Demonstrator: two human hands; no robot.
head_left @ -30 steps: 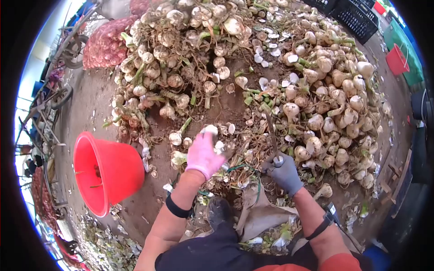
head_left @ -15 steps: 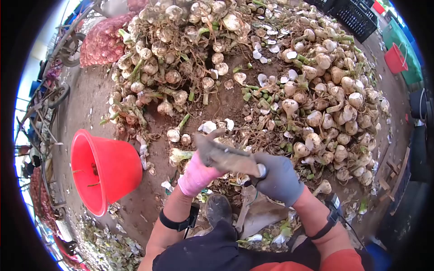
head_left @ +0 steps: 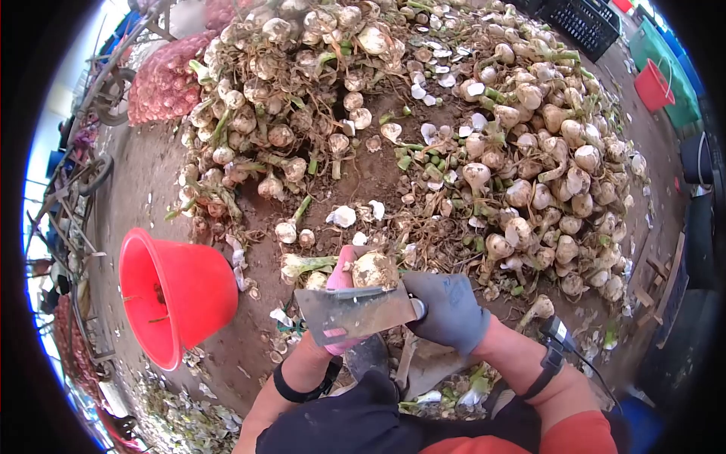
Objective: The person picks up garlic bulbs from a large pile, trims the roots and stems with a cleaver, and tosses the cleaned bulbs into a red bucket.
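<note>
My left hand (head_left: 342, 272), in a pink glove, grips a round garlic bulb (head_left: 375, 270) with its dirty root side showing. Wrapped in a grey glove, my right hand (head_left: 448, 312) holds a cleaver (head_left: 355, 310) by its handle. The broad blade lies across in front of the bulb and covers much of my left hand. Just left of the bulb, a garlic stem (head_left: 306, 265) lies on the ground. Below the blade a boot shows between my arms.
A red bucket (head_left: 200, 287) lies tilted at the left, its mouth facing left. Garlic heaps stand at far left (head_left: 280, 113) and right (head_left: 556, 166). Behind are a full red mesh bag (head_left: 168, 79), a black crate (head_left: 582, 29) and a smaller red bucket (head_left: 653, 85). Trimmings litter the ground.
The cleaver, blurred and angled upward before, has come down and turned its blade flat toward me. The garlic bulb in my left hand now shows above it. The view has shifted slightly.
</note>
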